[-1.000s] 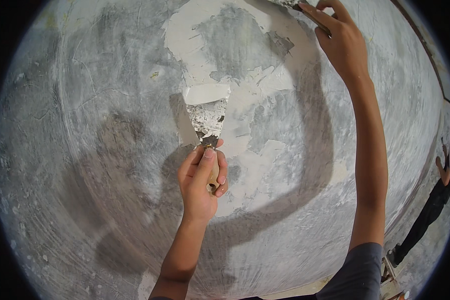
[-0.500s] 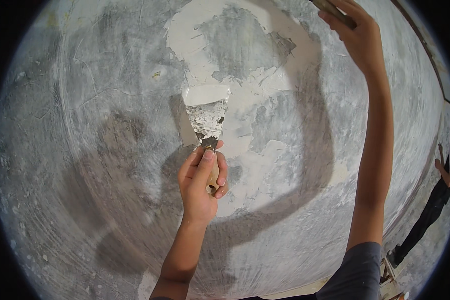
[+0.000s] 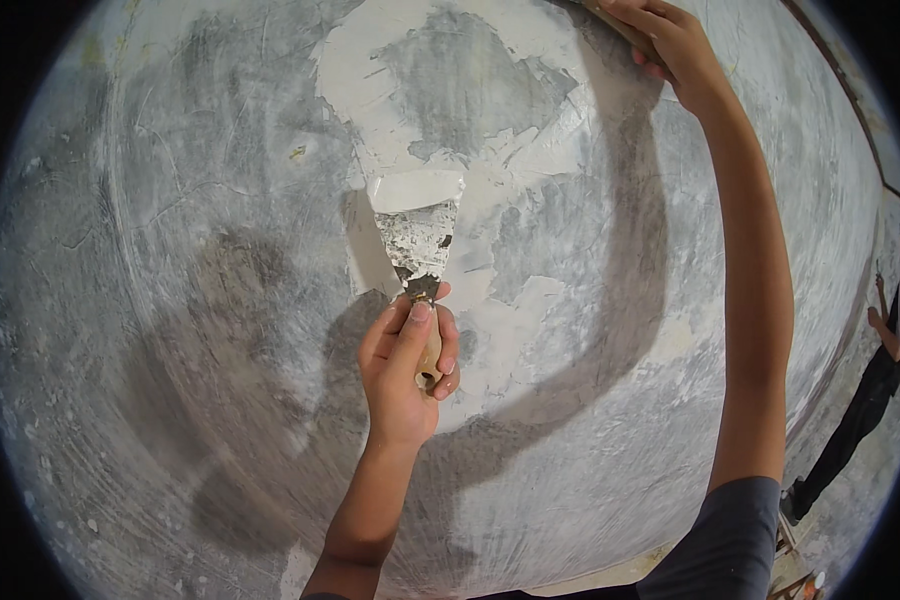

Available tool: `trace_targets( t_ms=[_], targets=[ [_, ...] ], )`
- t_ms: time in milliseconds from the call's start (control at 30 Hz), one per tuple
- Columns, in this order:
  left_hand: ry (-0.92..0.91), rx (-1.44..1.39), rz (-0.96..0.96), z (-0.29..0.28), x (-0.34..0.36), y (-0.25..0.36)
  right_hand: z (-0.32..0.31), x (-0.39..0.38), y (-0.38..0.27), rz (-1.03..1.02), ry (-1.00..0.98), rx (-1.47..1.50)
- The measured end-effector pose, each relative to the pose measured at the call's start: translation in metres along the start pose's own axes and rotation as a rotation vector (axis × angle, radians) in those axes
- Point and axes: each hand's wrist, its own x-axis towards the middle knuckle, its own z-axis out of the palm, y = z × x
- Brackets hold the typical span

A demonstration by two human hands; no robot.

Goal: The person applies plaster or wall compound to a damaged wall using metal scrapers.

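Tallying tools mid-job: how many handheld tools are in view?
2: a putty knife in the left hand, and a handled tool in the right hand, cut off by the top edge. The distant person might hold another; too small to tell.

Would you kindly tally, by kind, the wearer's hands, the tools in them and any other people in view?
Hands: 2, left hand and right hand
Tools: 2, scraper and partly cut-off handled tool
Other people: 1, person at far right
Total: 5
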Motion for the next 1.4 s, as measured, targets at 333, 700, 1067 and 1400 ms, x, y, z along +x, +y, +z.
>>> trace_targets(
  t_ms=[333,700,1067,1400],
  targets=[
    [-0.028,-0.014,0.009,0.001,-0.001,0.007,-0.011,0.006,0.000,-0.056,-0.004,0.235],
    [-0.053,-0.090,-0.021,-0.005,-0.012,0.008,-0.016,-0.008,0.027,-0.098,0.012,-0.128],
    [-0.127,-0.099,-0.061,0.006,-0.012,0.008,0.011,0.007,-0.012,-0.118,0.019,0.137],
    [-0.063,-0.055,-0.073,-0.030,-0.032,0.013,-0.065,-0.052,0.045,0.014,0.199,0.003]
  ],
)
